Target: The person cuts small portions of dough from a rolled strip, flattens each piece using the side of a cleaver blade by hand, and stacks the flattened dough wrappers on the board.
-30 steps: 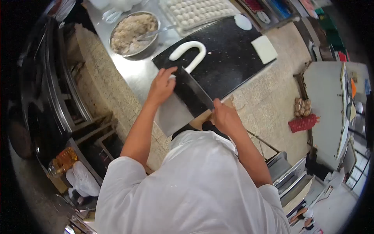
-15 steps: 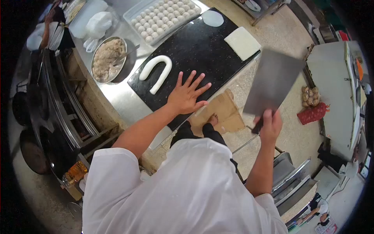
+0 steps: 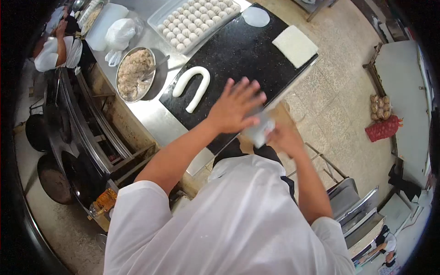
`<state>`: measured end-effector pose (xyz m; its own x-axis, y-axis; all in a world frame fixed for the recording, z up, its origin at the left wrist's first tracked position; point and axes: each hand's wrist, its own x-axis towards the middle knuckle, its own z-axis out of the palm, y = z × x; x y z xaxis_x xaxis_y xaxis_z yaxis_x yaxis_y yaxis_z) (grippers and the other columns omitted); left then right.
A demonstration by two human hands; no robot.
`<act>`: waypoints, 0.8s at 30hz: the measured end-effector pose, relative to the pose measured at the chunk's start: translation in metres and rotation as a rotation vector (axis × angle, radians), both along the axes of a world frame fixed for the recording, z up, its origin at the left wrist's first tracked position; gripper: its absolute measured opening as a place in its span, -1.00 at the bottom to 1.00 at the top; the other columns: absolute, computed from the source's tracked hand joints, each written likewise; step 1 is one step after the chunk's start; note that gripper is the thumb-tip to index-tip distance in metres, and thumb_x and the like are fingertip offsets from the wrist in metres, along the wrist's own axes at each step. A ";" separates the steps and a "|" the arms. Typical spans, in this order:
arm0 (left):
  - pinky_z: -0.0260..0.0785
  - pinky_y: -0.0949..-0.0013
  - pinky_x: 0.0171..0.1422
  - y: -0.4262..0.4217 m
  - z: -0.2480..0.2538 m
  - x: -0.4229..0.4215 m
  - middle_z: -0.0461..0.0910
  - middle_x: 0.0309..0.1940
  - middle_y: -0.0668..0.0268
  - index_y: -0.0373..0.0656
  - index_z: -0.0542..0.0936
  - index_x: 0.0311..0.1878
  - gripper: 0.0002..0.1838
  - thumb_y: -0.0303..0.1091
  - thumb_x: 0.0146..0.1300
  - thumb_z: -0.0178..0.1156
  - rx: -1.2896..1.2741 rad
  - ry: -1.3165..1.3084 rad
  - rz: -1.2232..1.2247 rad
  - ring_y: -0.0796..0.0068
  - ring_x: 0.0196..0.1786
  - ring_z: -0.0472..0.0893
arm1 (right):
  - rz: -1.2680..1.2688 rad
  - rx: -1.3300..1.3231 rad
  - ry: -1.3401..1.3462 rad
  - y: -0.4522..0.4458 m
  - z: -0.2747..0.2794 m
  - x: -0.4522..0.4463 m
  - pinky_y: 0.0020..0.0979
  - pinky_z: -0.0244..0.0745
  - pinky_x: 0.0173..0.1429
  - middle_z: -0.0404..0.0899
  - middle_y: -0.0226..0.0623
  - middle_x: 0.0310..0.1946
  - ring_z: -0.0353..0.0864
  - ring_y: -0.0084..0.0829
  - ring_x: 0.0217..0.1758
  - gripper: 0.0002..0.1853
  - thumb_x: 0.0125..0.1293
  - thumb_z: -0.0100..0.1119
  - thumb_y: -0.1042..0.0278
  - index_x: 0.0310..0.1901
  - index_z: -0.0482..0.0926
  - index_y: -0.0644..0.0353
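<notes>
Over the black work slab [image 3: 229, 50], my left hand [image 3: 233, 107] hovers palm down with its fingers spread, slightly blurred. My right hand [image 3: 285, 137] grips a cleaver, close beside the left hand. The cleaver's blade [image 3: 259, 129] is smeared by motion and points toward my left hand. A white dough rope [image 3: 198, 100] lies bent in a U on the slab, left of my left hand. At the slab's far end is a flat white dough round [image 3: 255, 17]. A folded white cloth [image 3: 295, 46] rests at its right corner.
On the metal table are a bowl of minced filling [image 3: 135, 73] with a spoon, a plastic bag [image 3: 120, 34] and a tray of dough balls [image 3: 197, 23]. Woks [image 3: 55, 176] stand left. A co-worker [image 3: 57, 50] is at upper left. A red net sack [image 3: 384, 129] lies right.
My right hand has swung the cleaver left and inward, from out at the right to beside my left hand. The left hand stays spread over the slab. The view has shifted slightly.
</notes>
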<state>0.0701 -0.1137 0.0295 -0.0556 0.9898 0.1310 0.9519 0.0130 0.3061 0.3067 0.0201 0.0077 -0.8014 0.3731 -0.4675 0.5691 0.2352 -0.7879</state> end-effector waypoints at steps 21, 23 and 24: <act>-0.33 -0.35 0.69 0.022 -0.017 -0.016 0.20 0.63 0.26 0.25 0.36 0.56 -0.16 0.45 0.29 0.06 -0.185 -0.078 -0.529 0.10 0.69 0.08 | -0.001 0.046 -0.344 -0.032 0.042 -0.034 -0.01 0.62 0.06 0.69 0.22 -0.06 0.74 0.10 0.00 -0.36 0.21 0.47 -0.07 0.12 0.60 0.33; -0.32 -0.35 0.69 0.054 -0.017 -0.042 0.16 0.64 0.25 0.26 0.34 0.57 -0.16 0.44 0.31 0.04 -0.151 0.013 -0.466 0.09 0.69 0.07 | 0.079 0.040 -0.376 0.009 0.037 -0.065 -0.01 0.61 0.05 0.70 0.20 -0.09 0.74 0.09 -0.01 -0.37 0.19 0.47 -0.09 0.08 0.62 0.32; -0.32 -0.34 0.69 0.062 -0.020 -0.051 0.19 0.63 0.23 0.24 0.36 0.56 -0.17 0.43 0.30 0.06 -0.108 0.033 -0.428 0.08 0.69 0.08 | 0.081 0.005 -0.364 0.020 0.028 -0.073 -0.01 0.61 0.04 0.71 0.18 -0.11 0.74 0.08 -0.01 -0.37 0.18 0.47 -0.11 0.05 0.63 0.33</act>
<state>0.0189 -0.0520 0.0099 0.3648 0.9309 0.0201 0.8878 -0.3542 0.2938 0.2341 0.0396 0.0357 -0.6100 0.3182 -0.7257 0.7912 0.2943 -0.5360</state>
